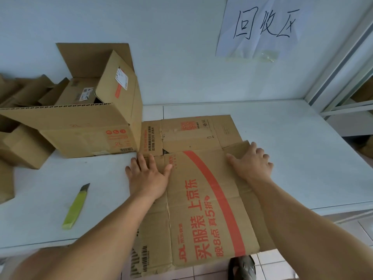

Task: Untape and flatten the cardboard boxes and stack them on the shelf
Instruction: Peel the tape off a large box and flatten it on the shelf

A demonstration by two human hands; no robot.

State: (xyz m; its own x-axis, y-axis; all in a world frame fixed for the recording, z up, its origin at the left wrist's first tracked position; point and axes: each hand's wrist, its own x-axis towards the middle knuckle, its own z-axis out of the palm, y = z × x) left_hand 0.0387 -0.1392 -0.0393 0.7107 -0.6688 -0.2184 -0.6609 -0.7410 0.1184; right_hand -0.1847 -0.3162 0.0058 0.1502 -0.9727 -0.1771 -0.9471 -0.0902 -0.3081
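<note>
Both hands lie flat and spread on the flattened box (201,209), holding nothing, only pressing it down. The left hand (148,174) is on the sheet's left part near its far fold; the right hand (252,160) presses the far right flap, which looks slightly raised. The sheet lies at the tabletop's (302,158) near edge, its long axis running away from the person, its near end hanging over the edge above the floor. Since it sits directly between and under both hands, either could slide to a side edge to lift it; the right looks nearer a free edge. A green knife (75,207) lies well to the left, near the edge. An open box (80,126), not yet flattened, stands at the far left, just beside the sheet's far left corner.
</note>
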